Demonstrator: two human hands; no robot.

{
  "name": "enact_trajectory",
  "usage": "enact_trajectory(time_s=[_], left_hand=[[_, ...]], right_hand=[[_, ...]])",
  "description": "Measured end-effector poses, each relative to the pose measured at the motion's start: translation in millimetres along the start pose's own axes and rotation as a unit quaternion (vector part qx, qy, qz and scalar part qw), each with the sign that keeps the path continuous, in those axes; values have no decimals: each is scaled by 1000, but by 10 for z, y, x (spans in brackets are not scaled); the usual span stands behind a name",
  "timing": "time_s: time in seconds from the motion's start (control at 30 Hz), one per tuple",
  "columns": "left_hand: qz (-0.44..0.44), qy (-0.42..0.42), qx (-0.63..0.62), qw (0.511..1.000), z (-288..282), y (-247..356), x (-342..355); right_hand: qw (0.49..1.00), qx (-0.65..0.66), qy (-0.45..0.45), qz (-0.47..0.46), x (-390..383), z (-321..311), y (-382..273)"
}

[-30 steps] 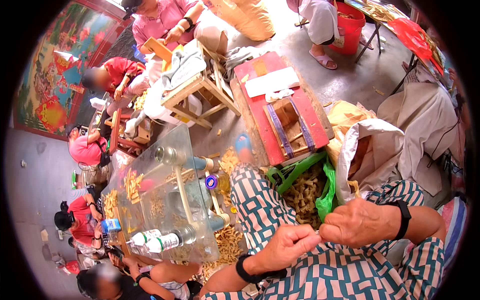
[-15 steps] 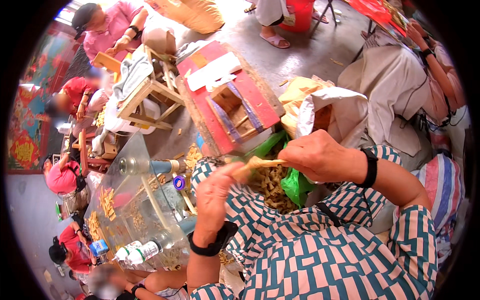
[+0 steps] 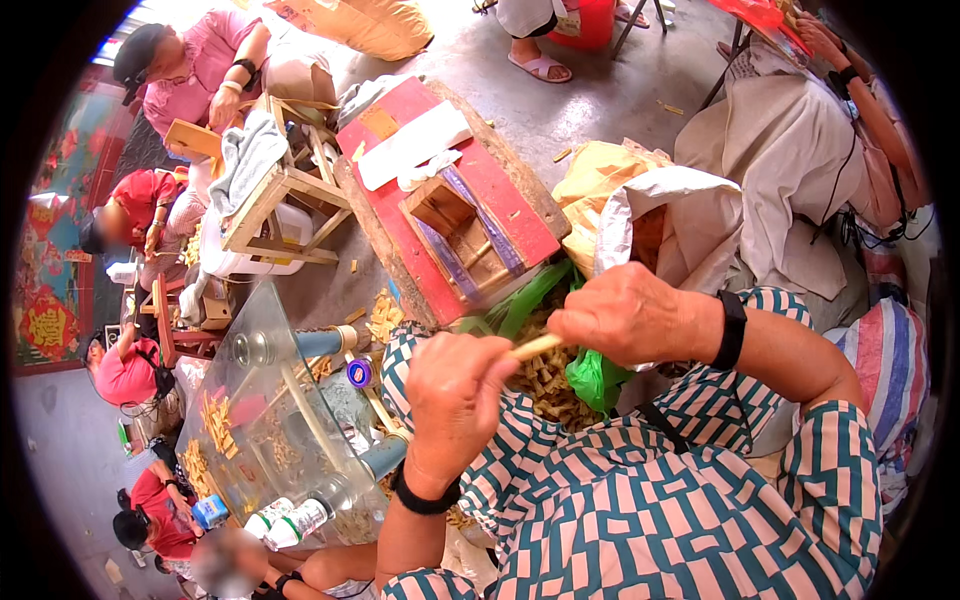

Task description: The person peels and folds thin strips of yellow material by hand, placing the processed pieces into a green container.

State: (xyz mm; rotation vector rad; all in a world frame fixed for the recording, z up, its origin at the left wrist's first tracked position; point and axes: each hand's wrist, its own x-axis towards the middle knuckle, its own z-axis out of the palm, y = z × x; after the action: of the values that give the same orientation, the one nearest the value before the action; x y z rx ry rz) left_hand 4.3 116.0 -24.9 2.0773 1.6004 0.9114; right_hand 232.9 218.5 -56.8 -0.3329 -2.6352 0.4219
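Note:
A pale yellow narrow strip (image 3: 537,347) is stretched between my two hands above my lap. My left hand (image 3: 452,398) pinches its left end, thumb pressed against the curled fingers. At the other end, my right hand (image 3: 635,315) grips it with fingers bent over. What the strip is made of, I cannot make out. Directly beneath lie many similar yellowish folded pieces (image 3: 550,392), in or beside a green plastic bag (image 3: 597,380) between my thighs.
Ahead stands a red-topped wooden bench (image 3: 400,115) carrying a small wooden frame (image 3: 457,225) and white paper. A glass-topped table (image 3: 260,400) with bottles (image 3: 300,522) is at left, near a purple-lidded jar (image 3: 360,373). Open sacks (image 3: 660,215) stand at right. Several people work around.
My left hand, blurred before, has come down and closed on the strip's left end. The strip looks narrower and straighter now. My right hand keeps its grip with little movement.

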Motion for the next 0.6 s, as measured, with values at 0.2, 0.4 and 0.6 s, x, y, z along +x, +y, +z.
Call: enact_trajectory(time_s=[0.2, 0.4, 0.6], left_hand=[[-120, 91, -101, 983, 9, -475, 367], [-220, 92, -274, 932, -121, -756, 721], [-251, 88, -277, 924, 68, -999, 717]], right_hand=[[995, 10, 61, 74, 407, 59, 519], [987, 65, 72, 129, 845, 76, 837], [980, 34, -18, 194, 763, 283, 1048]])
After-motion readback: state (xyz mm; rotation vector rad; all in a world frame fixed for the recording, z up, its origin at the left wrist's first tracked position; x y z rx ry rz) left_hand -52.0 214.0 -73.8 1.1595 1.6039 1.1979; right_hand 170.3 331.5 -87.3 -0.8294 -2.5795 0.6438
